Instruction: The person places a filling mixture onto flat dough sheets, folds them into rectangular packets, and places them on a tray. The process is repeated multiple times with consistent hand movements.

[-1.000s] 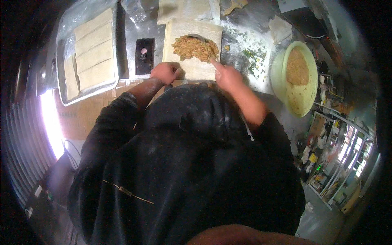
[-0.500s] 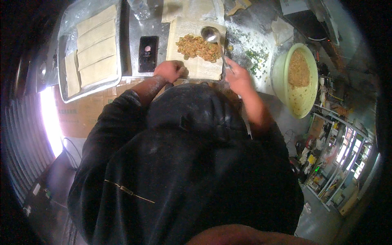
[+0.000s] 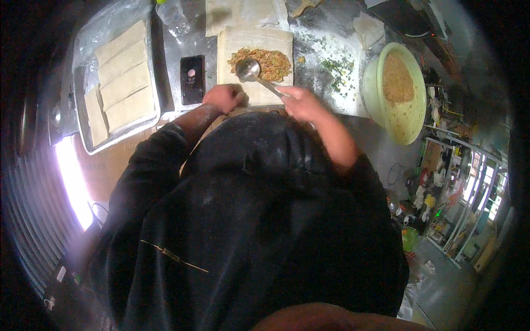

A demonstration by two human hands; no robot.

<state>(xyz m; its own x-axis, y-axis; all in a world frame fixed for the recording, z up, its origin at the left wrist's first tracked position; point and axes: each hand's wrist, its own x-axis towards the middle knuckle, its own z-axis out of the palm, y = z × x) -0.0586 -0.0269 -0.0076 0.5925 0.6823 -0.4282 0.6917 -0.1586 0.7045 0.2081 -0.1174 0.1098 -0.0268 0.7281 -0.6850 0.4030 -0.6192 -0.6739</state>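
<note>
A metal ladle (image 3: 248, 69) is gripped by its handle in my right hand (image 3: 301, 103), its bowl against the near left edge of a patch of chopped filling (image 3: 271, 62). The orange-brown filling lies spread on a square stack of pale dough sheets (image 3: 255, 39). My left hand (image 3: 223, 99), its fingers curled in, rests by the near left corner of that stack. Whether those fingers pinch the dough edge is hidden. Just left of this hand lies a black phone (image 3: 192, 80).
A metal tray (image 3: 157, 105) with folded dough pieces stands at left. A clear bottle (image 3: 173, 22) is behind the phone. More dough sheets (image 3: 237, 12) lie farther back. To the right are chopped greens (image 3: 339, 70), white flour and a pale green basin (image 3: 413, 118) of filling.
The ladle has swung from the filling's far right side to its near left side. My right hand has moved left and nearer. My left hand stays by the dough corner.
</note>
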